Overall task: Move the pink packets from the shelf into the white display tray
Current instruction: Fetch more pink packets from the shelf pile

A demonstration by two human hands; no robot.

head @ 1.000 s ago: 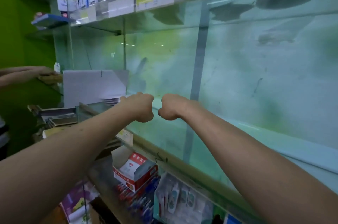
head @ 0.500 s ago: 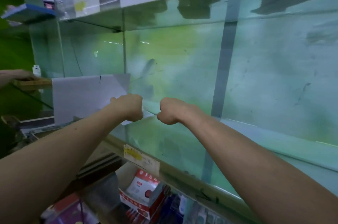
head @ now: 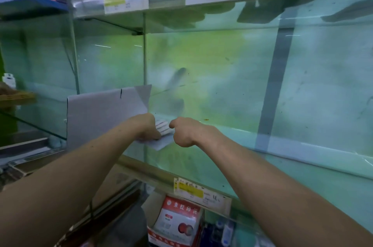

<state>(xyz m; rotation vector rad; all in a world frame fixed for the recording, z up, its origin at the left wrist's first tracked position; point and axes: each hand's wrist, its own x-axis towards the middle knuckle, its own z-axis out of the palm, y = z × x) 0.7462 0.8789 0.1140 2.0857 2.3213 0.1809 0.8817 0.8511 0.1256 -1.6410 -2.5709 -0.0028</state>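
Observation:
A white display tray [head: 105, 113] with a tall back panel stands on the glass shelf [head: 262, 158], left of centre. A small stack of pale pink packets [head: 164, 128] lies at its open right end. My left hand [head: 148, 126] is bent down over the stack and grips the packets, with its fingertips hidden behind the back of the hand. My right hand [head: 186, 131] is a curled fist just right of the packets. Its index knuckle sits close to their edge and nothing shows inside it.
An upper shelf with price labels [head: 125, 1] and boxes runs overhead. Below the glass shelf's front edge sit a price tag [head: 189, 190] and a red-and-white box [head: 177, 224]. A glass divider [head: 144, 85] rises behind the tray. Another person's hand rests on a wooden box [head: 16, 96] at far left.
The view has closed in and shifted left. My left hand has dropped from a raised fist onto the packets at the tray's end, and my right fist has stayed beside it.

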